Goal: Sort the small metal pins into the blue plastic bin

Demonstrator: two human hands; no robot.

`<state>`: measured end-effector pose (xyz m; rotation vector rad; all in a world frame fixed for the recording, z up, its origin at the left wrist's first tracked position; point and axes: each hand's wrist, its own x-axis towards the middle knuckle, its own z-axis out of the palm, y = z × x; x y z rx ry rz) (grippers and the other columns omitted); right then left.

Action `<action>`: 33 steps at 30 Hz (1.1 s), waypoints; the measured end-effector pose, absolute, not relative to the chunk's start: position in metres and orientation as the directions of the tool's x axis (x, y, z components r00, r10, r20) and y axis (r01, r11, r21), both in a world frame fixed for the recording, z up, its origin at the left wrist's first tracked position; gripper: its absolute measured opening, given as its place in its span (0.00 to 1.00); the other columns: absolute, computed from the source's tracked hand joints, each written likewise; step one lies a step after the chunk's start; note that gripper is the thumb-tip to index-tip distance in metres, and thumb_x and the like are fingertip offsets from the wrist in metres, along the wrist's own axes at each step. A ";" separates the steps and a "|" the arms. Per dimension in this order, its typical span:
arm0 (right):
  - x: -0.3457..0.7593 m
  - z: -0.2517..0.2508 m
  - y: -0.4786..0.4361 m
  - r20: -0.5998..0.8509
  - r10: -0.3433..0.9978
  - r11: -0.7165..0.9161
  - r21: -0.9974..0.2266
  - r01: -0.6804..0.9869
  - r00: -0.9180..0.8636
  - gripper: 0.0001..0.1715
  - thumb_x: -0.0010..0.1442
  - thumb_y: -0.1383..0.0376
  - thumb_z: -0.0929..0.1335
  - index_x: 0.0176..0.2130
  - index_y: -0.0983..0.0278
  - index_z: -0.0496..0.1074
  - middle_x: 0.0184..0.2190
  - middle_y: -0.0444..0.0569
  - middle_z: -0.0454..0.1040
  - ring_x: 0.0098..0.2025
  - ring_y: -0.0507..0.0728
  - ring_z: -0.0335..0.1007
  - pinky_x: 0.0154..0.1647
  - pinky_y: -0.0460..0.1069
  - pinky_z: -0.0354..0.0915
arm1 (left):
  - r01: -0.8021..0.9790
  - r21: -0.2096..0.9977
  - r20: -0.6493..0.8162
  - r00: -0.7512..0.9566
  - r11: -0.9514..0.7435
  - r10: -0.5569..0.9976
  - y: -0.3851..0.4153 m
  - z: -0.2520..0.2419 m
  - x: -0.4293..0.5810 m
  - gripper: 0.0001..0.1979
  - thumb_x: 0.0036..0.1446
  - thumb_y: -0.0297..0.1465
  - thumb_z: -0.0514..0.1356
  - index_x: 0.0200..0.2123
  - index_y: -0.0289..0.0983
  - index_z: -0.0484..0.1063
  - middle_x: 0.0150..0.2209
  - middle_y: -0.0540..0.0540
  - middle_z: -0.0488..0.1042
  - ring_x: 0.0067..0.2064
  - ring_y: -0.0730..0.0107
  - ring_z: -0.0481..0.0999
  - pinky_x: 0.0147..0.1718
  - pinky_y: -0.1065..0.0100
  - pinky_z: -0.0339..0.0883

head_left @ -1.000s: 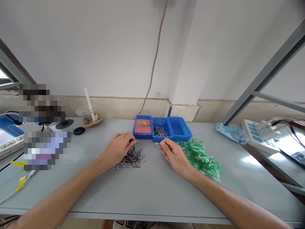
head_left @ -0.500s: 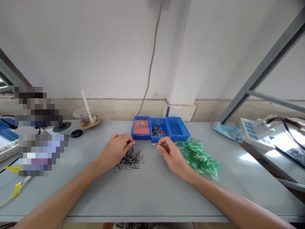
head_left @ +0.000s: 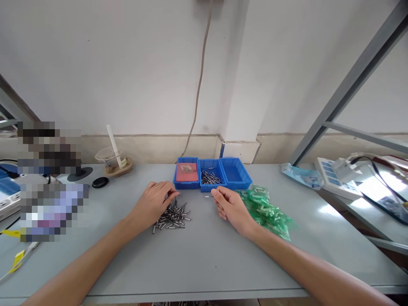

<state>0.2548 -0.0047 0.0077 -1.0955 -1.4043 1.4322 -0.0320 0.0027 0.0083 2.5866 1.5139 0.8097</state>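
My left hand point(head_left: 157, 200) is closed in a pinch above a loose pile of small metal pins point(head_left: 174, 217). A tiny shiny tip shows at its fingertips; most of that piece is hidden. Opposite it, my right hand point(head_left: 232, 209) pinches a small metal pin point(head_left: 208, 196) between thumb and forefinger, its thin end pointing left. Just behind the hands stand three joined blue bins: the left bin point(head_left: 186, 185) holds a red card with a clear packet, the middle bin point(head_left: 213, 187) holds more metal pins, and the right bin point(head_left: 236, 173) shows a bare floor.
Green plastic bags point(head_left: 268, 210) of small parts lie beside my right forearm. A plastic cup with a white tube point(head_left: 112, 158), a black round object point(head_left: 100, 182) and a blue packet point(head_left: 302, 176) lie further out. Power strips are at both sides.
The fingers of my right hand have turned and closed over more of the pin, which now points left. My left hand keeps its pinch near the pile. The view has shifted slightly.
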 end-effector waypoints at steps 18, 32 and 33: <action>0.256 0.012 -0.006 -0.019 0.959 0.002 -0.997 0.073 -0.284 0.24 0.69 0.43 0.67 0.36 0.60 0.67 0.28 0.39 0.65 0.22 0.48 0.58 0.20 0.45 0.56 | 0.794 0.262 0.418 0.419 -0.549 0.806 0.001 0.005 -0.030 0.13 0.77 0.39 0.52 0.39 0.41 0.69 0.35 0.52 0.77 0.36 0.64 0.74 0.45 0.59 0.59; 0.256 0.015 -0.006 -0.052 0.975 -0.070 -0.995 -0.076 -0.217 0.34 0.64 0.39 0.71 0.29 0.59 0.54 0.24 0.36 0.48 0.23 0.49 0.43 0.21 0.46 0.47 | 0.807 0.209 0.456 0.419 -0.552 0.785 0.000 0.006 -0.027 0.18 0.78 0.39 0.50 0.33 0.39 0.65 0.31 0.52 0.72 0.33 0.66 0.69 0.42 0.61 0.56; 0.256 0.015 -0.006 -0.051 0.972 -0.070 -0.995 -0.077 -0.228 0.33 0.65 0.40 0.70 0.29 0.59 0.54 0.24 0.36 0.49 0.23 0.49 0.44 0.21 0.46 0.47 | 0.807 0.209 0.458 0.417 -0.552 0.785 0.000 0.006 -0.027 0.18 0.78 0.39 0.50 0.33 0.39 0.65 0.31 0.52 0.72 0.33 0.66 0.69 0.42 0.61 0.56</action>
